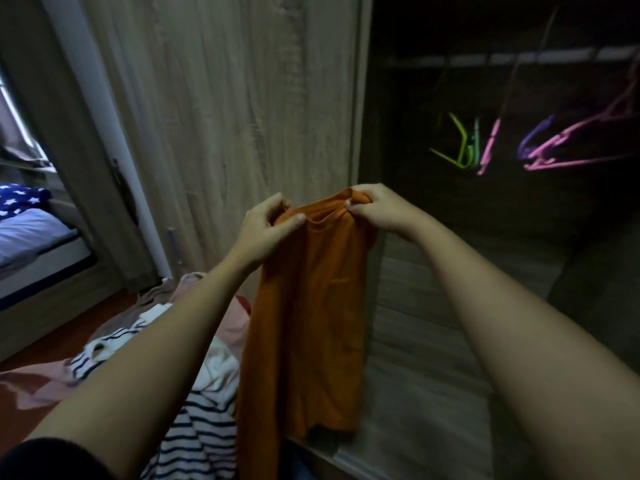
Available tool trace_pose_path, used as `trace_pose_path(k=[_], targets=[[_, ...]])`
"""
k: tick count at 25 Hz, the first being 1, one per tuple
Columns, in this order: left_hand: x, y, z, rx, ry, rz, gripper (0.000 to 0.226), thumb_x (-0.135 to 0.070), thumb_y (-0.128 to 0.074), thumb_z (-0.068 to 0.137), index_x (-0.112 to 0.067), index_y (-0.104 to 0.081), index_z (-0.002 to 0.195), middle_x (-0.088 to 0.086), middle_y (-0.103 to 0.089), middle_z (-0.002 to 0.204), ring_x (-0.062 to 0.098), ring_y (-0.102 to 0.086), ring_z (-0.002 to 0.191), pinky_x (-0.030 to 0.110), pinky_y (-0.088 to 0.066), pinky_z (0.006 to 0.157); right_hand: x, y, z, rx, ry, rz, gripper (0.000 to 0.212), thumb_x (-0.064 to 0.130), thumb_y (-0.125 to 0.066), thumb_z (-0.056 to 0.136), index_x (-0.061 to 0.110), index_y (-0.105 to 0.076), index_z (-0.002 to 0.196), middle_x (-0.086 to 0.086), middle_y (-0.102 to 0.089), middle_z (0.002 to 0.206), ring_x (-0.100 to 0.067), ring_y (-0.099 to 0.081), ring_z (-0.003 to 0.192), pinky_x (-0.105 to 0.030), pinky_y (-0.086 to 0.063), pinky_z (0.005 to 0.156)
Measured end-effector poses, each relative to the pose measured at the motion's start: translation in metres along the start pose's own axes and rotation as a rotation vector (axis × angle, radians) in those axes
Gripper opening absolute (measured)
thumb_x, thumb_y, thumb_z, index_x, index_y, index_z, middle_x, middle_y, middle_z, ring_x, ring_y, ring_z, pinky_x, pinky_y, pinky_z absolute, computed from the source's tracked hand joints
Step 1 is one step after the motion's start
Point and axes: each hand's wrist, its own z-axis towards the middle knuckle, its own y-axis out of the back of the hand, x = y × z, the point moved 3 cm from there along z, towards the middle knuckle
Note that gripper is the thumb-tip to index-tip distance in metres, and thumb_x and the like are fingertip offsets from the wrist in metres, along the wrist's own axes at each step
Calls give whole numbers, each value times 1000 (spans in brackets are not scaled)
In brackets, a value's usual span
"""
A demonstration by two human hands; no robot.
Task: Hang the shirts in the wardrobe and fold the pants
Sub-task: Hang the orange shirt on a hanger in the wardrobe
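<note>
A bedroom: a wooden wardrobe (242, 98) stands open, its rail (512, 58) carrying coloured hangers (485, 147), too blurred to count. One bed (31, 233) is at the far left. One orange shirt (311, 323) hangs in front of the wardrobe, long axis vertical, neck upward. The left hand (263, 230) and right hand (377, 209) each pinch its top edge. One clothes pile (194, 427) lies below.

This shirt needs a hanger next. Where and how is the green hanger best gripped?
Probably by its sloping arm near the top, reaching in from the open front of the wardrobe. The green hanger hangs bare on the rail, leftmost of the coloured ones. The left hand and right hand both grip the orange shirt; one must let go first.
</note>
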Motion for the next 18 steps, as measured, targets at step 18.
trace_pose_path(k=[18], targets=[[9,-153,-11,509,220,38,27,-40,-61,88,-16,-59,74,7,-64,77,18,-63,69,44,-54,77,-46,120,-71,-511,-108,-54,22,19,-60,80,25,-47,63,6,-53,67,-10,-54,64,-23,-42,61]])
